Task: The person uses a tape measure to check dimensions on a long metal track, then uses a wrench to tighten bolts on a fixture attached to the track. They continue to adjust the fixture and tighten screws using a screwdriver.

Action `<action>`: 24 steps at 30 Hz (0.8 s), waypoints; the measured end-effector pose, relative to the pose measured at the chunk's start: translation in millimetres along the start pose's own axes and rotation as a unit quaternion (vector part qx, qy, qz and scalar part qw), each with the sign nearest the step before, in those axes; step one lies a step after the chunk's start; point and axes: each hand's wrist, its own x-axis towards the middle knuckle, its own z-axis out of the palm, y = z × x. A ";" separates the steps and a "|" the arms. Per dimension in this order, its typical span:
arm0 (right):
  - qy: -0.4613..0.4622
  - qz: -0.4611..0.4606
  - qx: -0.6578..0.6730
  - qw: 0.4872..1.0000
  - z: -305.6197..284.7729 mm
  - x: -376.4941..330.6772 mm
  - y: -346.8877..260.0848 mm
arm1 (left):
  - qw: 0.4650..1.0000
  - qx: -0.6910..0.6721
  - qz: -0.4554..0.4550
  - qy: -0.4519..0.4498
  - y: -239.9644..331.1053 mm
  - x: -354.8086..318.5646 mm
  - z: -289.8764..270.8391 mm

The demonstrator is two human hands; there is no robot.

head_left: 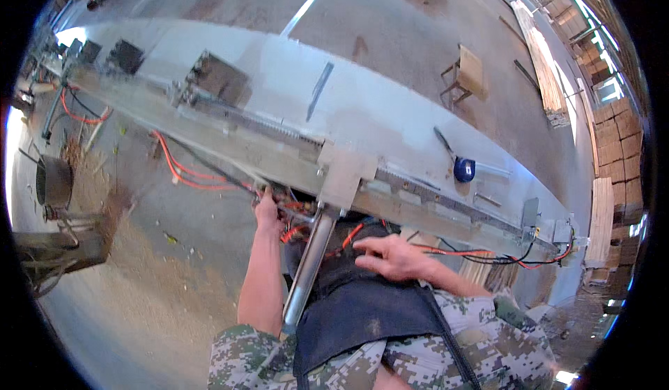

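Observation:
My left hand (266,210) reaches to the near underside of a long metal beam (272,154), among hoses and small fittings (296,216). Its fingers are bent at a fitting, but what they grip is too small to make out. To the right, my right hand (391,256) hovers in front of my dark apron (369,313), fingers apart and pointing left, with nothing in them. Between the hands a shiny metal cylinder (310,268) slants toward me from a pale metal block (343,174) on the beam. Orange hoses (355,234) and dark lines run beneath the beam.
A long pale tabletop (390,111) stretches behind the beam, bearing a blue rounded object (464,169) and a flat metal strip (320,90). Beyond stand a small wooden stool (468,71) and stacked timber (540,63). A dark bucket-like container (54,181) is at left.

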 end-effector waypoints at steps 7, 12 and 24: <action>0.020 -0.006 0.010 1.000 1.0 -3.0 11.5 | 0.978 -0.014 -0.036 -0.204 -19.7 -70.2 15.0; 0.008 -0.030 0.001 1.000 7.6 1.0 16.9 | 0.953 -0.090 -0.071 -0.281 -16.5 -80.3 7.0; 0.021 0.003 0.361 0.932 2.0 27.4 -17.1 | 0.816 0.409 0.373 -0.168 27.0 -194.8 4.2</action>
